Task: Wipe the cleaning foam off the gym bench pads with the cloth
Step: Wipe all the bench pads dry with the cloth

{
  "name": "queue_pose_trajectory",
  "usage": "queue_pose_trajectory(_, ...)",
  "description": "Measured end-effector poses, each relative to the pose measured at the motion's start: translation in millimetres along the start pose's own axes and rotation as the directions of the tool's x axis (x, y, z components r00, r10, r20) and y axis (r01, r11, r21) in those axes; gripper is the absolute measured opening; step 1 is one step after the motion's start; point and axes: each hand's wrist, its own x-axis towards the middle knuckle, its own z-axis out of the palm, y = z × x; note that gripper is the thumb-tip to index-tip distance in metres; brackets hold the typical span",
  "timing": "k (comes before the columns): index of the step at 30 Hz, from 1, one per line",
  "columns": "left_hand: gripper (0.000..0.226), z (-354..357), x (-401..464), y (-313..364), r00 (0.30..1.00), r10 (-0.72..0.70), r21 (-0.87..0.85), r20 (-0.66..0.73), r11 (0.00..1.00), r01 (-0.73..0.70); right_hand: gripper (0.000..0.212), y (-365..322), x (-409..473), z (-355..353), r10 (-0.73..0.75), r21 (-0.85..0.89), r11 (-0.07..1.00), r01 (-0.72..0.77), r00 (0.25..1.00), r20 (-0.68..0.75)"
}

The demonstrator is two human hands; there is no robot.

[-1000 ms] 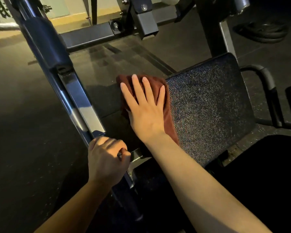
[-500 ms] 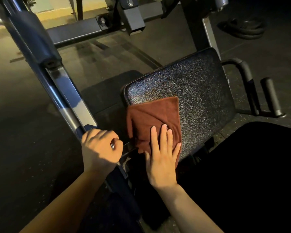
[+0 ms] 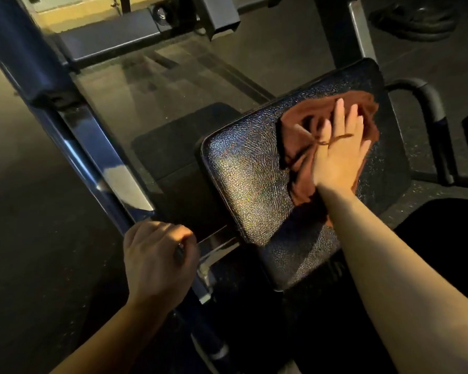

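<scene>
From the head view, your right hand (image 3: 338,155) lies flat on the brown cloth (image 3: 305,122), fingers (image 3: 340,112) straight and spread, pressing it against the far right part of the black bench pad (image 3: 254,184); nothing is pinched, the cloth is simply trapped under your palm, bunched and creased, with a loose thread lying over the back of your hand. Your left hand (image 3: 157,260) is curled tight round the frame bar (image 3: 97,157) just beside the pad's near left corner, bracing you. No white foam shows anywhere on the pad; its grained skin glistens across the left and middle, which I take as damp and already wiped, though the light is too dim to be sure. The strip along the right edge, next to the padded handle (image 3: 427,101), looks like what is left here. Any other pads lie outside this view, so you cannot count them done.
</scene>
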Motion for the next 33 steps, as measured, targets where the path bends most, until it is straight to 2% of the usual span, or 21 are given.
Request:
queue_pose_trajectory(5, 0.031, -1, 1, 2, 1.0, 0.007, 0.034, -0.002, 0.999, -0.006, 0.052, -14, -26, 6, 0.105, -0.003, 0.995, -0.105, 0.994, 0.021)
queue_pose_trajectory(8, 0.026, -2, 1, 4, 1.0, 0.026, 0.007, -0.002, 1.0, -0.026, 0.058, -32, -75, 11, 0.053, -0.064, 0.997, -0.05, 0.997, 0.049)
queue_pose_trajectory(10, 0.023, -2, 1, 3, 0.999, 0.033, -0.01, -0.029, 0.999, -0.033, 0.062, -47, -115, 14, -0.039, -0.076, 0.996, 0.045, 0.996, 0.075)
queue_pose_trajectory(12, 0.024, 0, 0, 1, 0.998, 0.043, 0.015, -0.043, 0.999, -0.043, 0.063, -54, -150, 17, -0.212, -0.113, 0.968, 0.224, 0.971, 0.113)
queue_pose_trajectory(14, 0.027, 0, -1, 2, 0.999, 0.033, 0.069, -0.013, 0.997, -0.032, 0.07, -43, -175, 17, -0.458, -0.194, 0.85, 0.489, 0.869, 0.186)
queue_pose_trajectory(15, 0.027, -1, -1, 3, 1.0, 0.015, 0.081, 0.007, 0.997, -0.016, 0.08, -30, -181, 15, -0.528, -0.216, 0.794, 0.568, 0.821, 0.216)
queue_pose_trajectory(16, 0.027, -1, -2, 4, 1.0, 0.0, 0.08, 0.012, 0.997, -0.001, 0.087, -17, -186, 14, -0.545, -0.223, 0.778, 0.588, 0.807, 0.226)
queue_pose_trajectory(19, 0.028, -2, -2, 7, 0.999, -0.031, 0.061, 0.007, 0.998, 0.031, 0.073, 9, -204, 9, -0.375, -0.251, 0.874, 0.416, 0.906, 0.194)
queue_pose_trajectory(22, 0.03, -1, -2, 7, 0.999, -0.045, 0.041, 0.008, 0.998, 0.045, 0.07, 9, -211, 8, -0.283, -0.273, 0.901, 0.337, 0.934, 0.219)
queue_pose_trajectory(26, 0.026, 0, -3, 6, 0.999, -0.04, -0.012, -0.03, 0.999, 0.04, 0.061, -24, -192, 9, -0.277, -0.197, 0.927, 0.32, 0.936, 0.216)
queue_pose_trajectory(30, 0.024, 0, -1, -1, 0.999, 0.044, -0.043, -0.032, 0.998, -0.045, 0.071, -102, -116, 23, -0.312, -0.119, 0.939, 0.322, 0.945, 0.097)
queue_pose_trajectory(33, 0.024, -2, 0, -2, 0.998, 0.056, -0.021, 0.012, 0.998, -0.055, 0.073, -131, -78, 29, -0.362, -0.126, 0.917, 0.378, 0.923, 0.133)
